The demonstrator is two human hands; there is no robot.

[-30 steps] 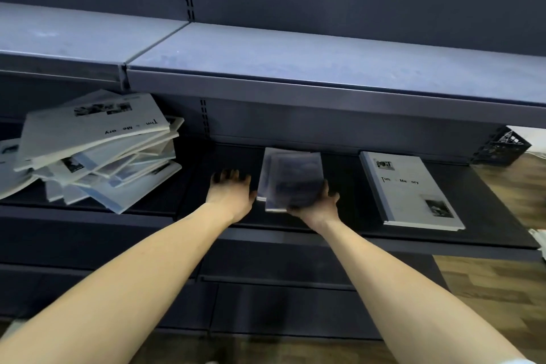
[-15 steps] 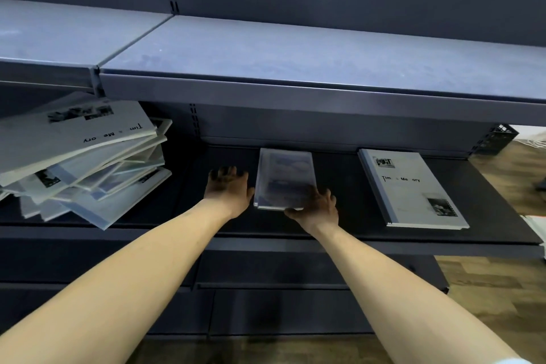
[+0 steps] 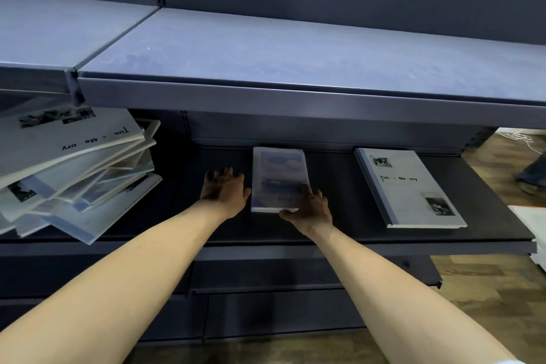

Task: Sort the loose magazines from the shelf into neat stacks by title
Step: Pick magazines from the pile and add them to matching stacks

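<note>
A small stack of blue-covered magazines (image 3: 279,177) lies flat in the middle of the dark lower shelf (image 3: 339,235). My right hand (image 3: 310,207) rests on its near right corner, fingers spread on the top cover and thumb along the near edge. My left hand (image 3: 224,189) lies flat on the shelf beside the stack, its thumb against the stack's left edge. A grey "Time Memory" magazine (image 3: 410,186) lies flat to the right. At the left a messy, slanting pile of loose magazines (image 3: 74,168) leans over, a "Time Memory" cover on top.
A grey upper shelf (image 3: 295,53) overhangs the lower one, leaving a low gap. Wooden floor (image 3: 487,289) shows at the right, with another person's shoe (image 3: 531,179) and a white object (image 3: 531,224) at the frame's edge.
My right hand has laid the blue magazine down onto the small stack and squared it up. My left hand has stayed beside the stack.
</note>
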